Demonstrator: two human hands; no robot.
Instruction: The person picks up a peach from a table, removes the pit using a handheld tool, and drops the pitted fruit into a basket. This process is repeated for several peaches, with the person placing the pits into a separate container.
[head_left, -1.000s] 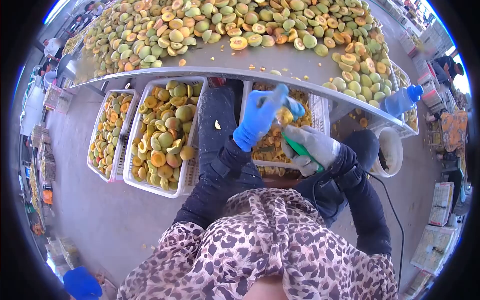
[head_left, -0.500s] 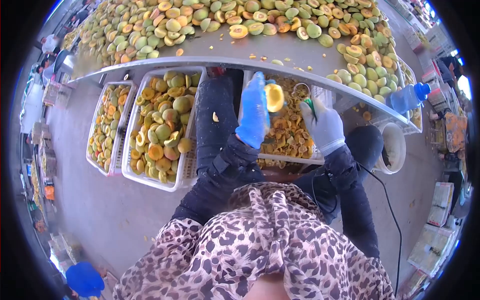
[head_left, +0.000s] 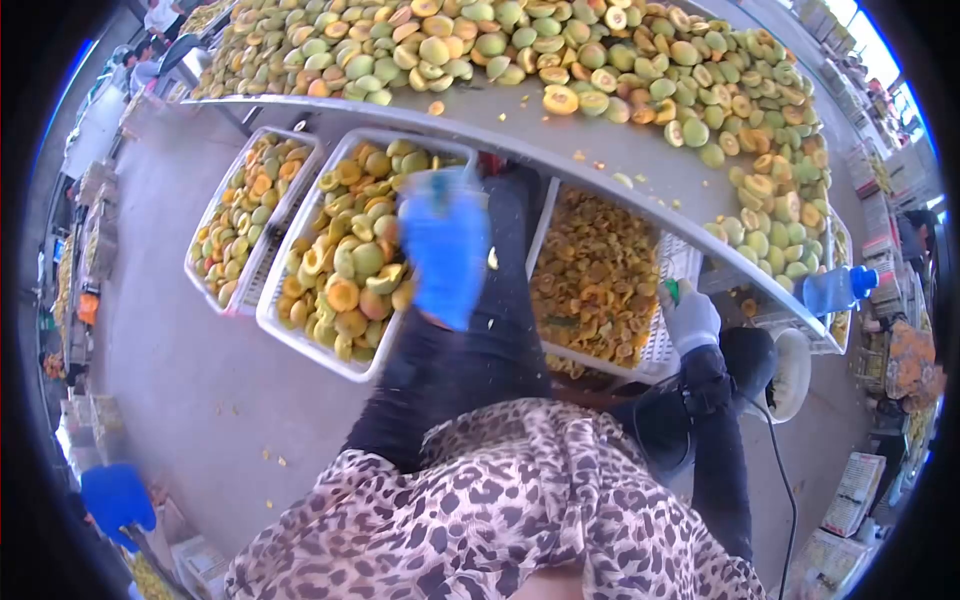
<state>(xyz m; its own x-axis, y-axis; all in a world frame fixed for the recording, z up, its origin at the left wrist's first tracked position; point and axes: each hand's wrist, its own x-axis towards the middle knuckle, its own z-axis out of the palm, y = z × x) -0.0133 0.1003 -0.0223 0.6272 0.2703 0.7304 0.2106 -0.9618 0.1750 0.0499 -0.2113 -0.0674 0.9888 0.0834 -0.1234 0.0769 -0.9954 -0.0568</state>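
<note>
My left hand, in a blue glove, is smeared by motion over the right edge of a white crate heaped with halved yellow-green stone fruit. Whether any fruit is in its fingers cannot be made out. In a pale glove, my right hand is closed around a small tool with a green handle; the tool's working end is hard to see. That hand sits at the right side of another white crate, which holds yellow-brown fruit scraps.
In front stands a metal table piled with whole and halved fruit. A blue-capped plastic bottle is at its right edge, above a white bucket. Another fruit crate is at left. A black cord hangs by my right arm.
My left hand has moved left from above the scrap crate to the fruit crate; the hollowed half it held is no longer visible. My right hand has moved slightly right and down with the green-handled tool.
</note>
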